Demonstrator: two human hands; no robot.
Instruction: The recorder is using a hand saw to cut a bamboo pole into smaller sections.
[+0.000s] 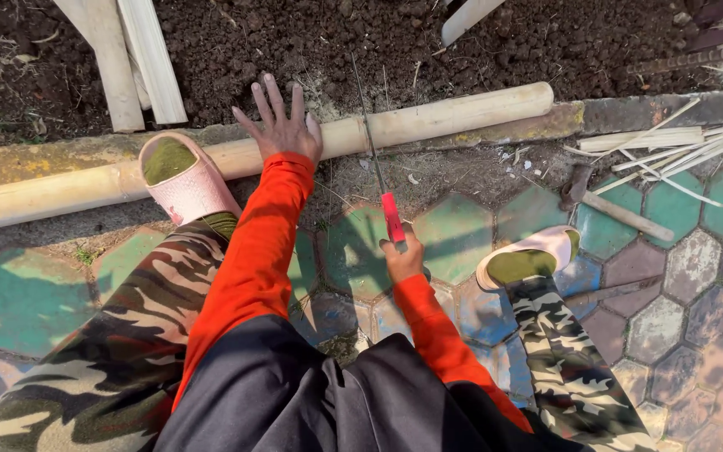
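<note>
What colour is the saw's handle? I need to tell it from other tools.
Red. The saw handle, gripped in the right hand, shows best in the head view.

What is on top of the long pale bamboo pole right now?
On the long pale bamboo pole rest the left hand, flat, a pink slipper, and the thin saw blade crossing it. The right hand grips the red handle. The pole beneath them is covered.
</note>
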